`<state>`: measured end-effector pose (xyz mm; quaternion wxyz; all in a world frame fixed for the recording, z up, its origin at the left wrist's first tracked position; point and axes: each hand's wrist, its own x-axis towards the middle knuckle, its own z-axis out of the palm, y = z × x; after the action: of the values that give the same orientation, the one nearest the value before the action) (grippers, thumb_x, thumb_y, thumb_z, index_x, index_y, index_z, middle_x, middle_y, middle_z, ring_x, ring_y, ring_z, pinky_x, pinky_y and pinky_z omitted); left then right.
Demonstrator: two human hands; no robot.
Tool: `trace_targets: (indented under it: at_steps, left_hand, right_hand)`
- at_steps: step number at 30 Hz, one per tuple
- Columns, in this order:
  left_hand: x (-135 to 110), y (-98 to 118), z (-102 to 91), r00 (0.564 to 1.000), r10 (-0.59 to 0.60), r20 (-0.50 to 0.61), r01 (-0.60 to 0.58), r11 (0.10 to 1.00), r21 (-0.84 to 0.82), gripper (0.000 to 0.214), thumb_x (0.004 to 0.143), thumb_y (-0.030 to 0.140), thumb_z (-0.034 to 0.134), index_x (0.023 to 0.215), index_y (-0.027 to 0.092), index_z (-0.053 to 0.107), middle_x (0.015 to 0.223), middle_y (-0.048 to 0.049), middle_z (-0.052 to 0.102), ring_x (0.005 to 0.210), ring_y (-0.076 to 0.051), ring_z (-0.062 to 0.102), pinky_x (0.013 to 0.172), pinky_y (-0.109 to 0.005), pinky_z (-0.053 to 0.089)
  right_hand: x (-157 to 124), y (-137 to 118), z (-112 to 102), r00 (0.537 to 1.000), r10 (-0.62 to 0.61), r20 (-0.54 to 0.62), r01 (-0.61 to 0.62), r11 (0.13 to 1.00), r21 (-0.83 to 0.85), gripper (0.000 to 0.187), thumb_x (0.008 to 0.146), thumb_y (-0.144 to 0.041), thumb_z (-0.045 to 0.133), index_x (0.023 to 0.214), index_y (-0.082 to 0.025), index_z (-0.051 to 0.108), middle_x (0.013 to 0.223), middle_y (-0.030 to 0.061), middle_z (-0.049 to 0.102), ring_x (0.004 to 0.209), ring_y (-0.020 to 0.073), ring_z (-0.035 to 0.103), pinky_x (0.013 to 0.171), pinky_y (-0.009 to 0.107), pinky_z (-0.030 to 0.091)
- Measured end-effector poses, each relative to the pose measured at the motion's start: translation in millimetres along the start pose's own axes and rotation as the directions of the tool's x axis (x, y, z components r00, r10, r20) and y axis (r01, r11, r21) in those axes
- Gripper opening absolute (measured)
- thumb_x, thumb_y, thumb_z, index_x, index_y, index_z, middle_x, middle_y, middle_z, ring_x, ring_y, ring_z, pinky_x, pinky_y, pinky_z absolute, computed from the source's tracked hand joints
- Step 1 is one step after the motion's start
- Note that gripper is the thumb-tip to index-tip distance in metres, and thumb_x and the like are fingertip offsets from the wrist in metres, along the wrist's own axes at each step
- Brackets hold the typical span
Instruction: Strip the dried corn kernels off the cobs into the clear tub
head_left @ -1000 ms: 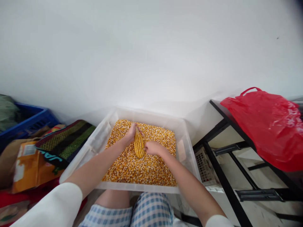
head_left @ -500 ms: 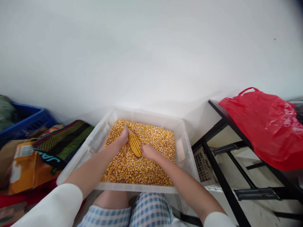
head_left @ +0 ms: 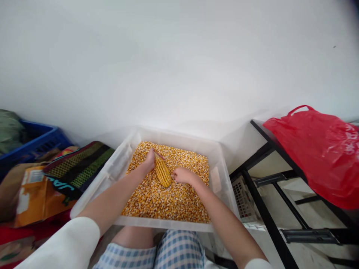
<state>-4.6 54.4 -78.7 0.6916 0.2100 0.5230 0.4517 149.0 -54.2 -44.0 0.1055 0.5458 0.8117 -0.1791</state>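
A yellow corn cob (head_left: 163, 172), its rows of kernels facing up, tilts down toward me over a bed of loose corn kernels (head_left: 168, 203). My left hand (head_left: 150, 159) grips its far end, fingers wrapped round it and partly hidden. Beside the cob's near end is my right hand (head_left: 181, 175), curled, with its fingertips at the cob's right side. Whether those fingertips pinch a kernel is too small to tell. The kernels fill the bottom of a translucent white plastic bin (head_left: 179, 224), which stands in front of my knees.
To the left are a blue crate (head_left: 42, 136), a mesh bag (head_left: 81, 168) and an orange cardboard box (head_left: 36, 198). On the right a black metal frame (head_left: 255, 209) carries a red plastic bag (head_left: 316, 149). A light basket (head_left: 243, 196) stands behind that frame. The white wall (head_left: 179, 67) rises behind the bin.
My right hand has shifted slightly right and up, its fingertips drawn a little outward along the cob. The left hand keeps its hold on the cob. The whole view has shifted slightly.
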Motion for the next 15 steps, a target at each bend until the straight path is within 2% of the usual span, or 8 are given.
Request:
trace_targets:
  at_steps: [5,15]
  left_hand:
    - [-2.2,-0.7,1.8,1.0,0.023,0.015,-0.023,0.999,0.027,0.026,0.076,0.038,0.033,0.062,0.021,0.047,0.043,-0.0083,0.053,0.049,-0.026,0.059,0.045,-0.035,0.047]
    - [-14.0,-7.9,19.3,0.984,0.165,0.073,-0.172,0.979,0.112,0.028,0.073,0.042,0.037,0.059,0.02,0.047,0.039,-0.0044,0.049,0.042,-0.021,0.053,0.041,-0.03,0.042]
  right_hand:
    - [-1.2,-2.7,0.7,1.0,-0.015,-0.01,0.015,1.0,-0.016,0.03,0.081,-0.024,0.041,0.092,-0.015,0.067,0.091,0.0092,0.067,0.076,0.0157,0.059,0.064,0.022,0.04]
    - [-2.0,-5.3,7.8,0.999,-0.028,-0.033,0.028,0.999,-0.018,0.027,0.078,-0.023,0.045,0.088,-0.015,0.068,0.089,0.0097,0.067,0.075,0.0171,0.061,0.062,0.022,0.04]
